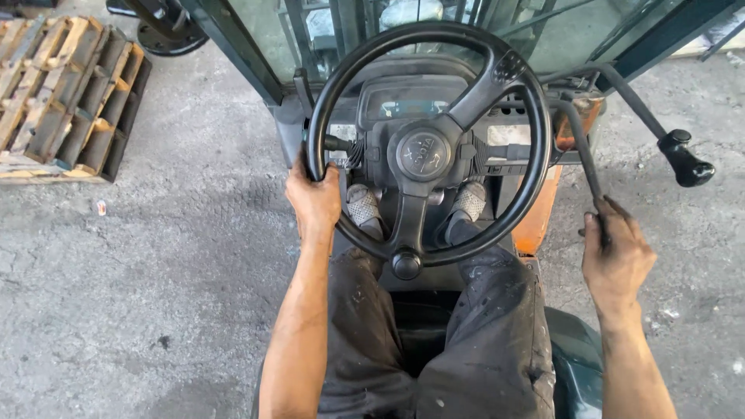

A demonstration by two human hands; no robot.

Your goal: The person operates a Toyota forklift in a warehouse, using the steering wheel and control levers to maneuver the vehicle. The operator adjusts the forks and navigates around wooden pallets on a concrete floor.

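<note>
I sit in a forklift seat looking down at a black steering wheel (429, 143). My left hand (313, 198) grips the wheel's left rim. A round spinner knob (406, 264) sits at the wheel's bottom. My right hand (617, 252) is closed around the end of a thin black control lever (580, 147) to the right of the wheel. A second lever with a black knob (684, 159) stands further right, untouched. My legs in dark stained trousers (434, 341) and two grey shoes (365, 208) show below and behind the wheel.
A stack of wooden pallets (66, 97) stands on the concrete floor (155, 271) at the upper left. The forklift's dark green frame posts (233, 46) and windscreen rise ahead. An orange body panel (537, 217) shows right of the wheel.
</note>
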